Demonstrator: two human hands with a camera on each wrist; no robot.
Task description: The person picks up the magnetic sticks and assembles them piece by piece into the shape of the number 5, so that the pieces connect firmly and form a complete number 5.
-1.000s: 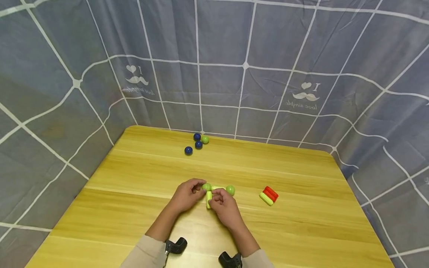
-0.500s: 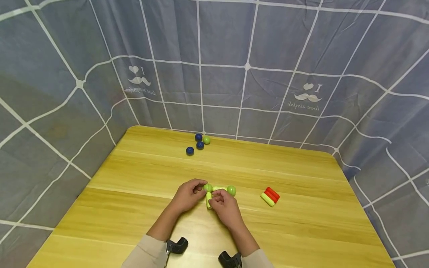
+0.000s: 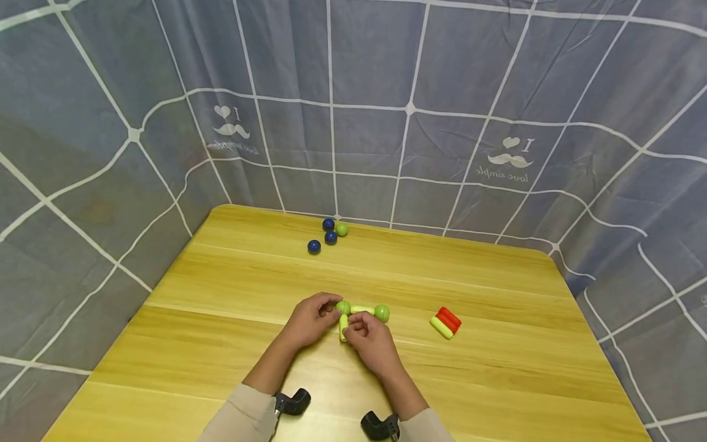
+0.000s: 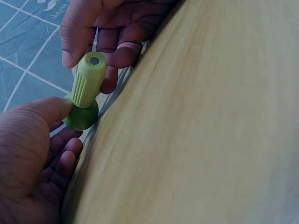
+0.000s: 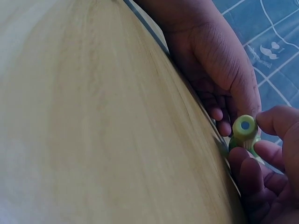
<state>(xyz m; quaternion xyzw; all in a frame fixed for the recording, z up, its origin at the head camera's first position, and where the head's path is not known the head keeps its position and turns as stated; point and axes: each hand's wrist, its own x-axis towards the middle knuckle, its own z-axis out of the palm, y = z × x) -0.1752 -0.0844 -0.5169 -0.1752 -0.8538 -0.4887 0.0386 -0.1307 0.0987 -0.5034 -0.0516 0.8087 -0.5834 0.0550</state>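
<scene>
My left hand (image 3: 311,321) pinches a green ball (image 3: 343,307) between thumb and fingers near the middle of the table. Just right of it, my right hand (image 3: 372,345) holds a yellow-green ribbed stick (image 3: 343,327) that meets the ball and points toward me. In the left wrist view, the stick (image 4: 88,81) has a grey metal-looking disc in its end, and the green ball (image 4: 81,116) sits behind it at my left thumb. A second yellow-green stick (image 3: 362,310) runs right from the held ball to another green ball (image 3: 382,313).
On the wooden table (image 3: 497,368), two red sticks (image 3: 448,318) and a yellow-green stick (image 3: 441,328) lie side by side at the right. Toward the back are blue balls (image 3: 314,247) and one green ball (image 3: 342,229). A grey gridded curtain (image 3: 364,141) surrounds the table's back and sides.
The head view has shifted slightly, so the whole scene sits a little farther right. Both hands keep the same hold on the ball and stick.
</scene>
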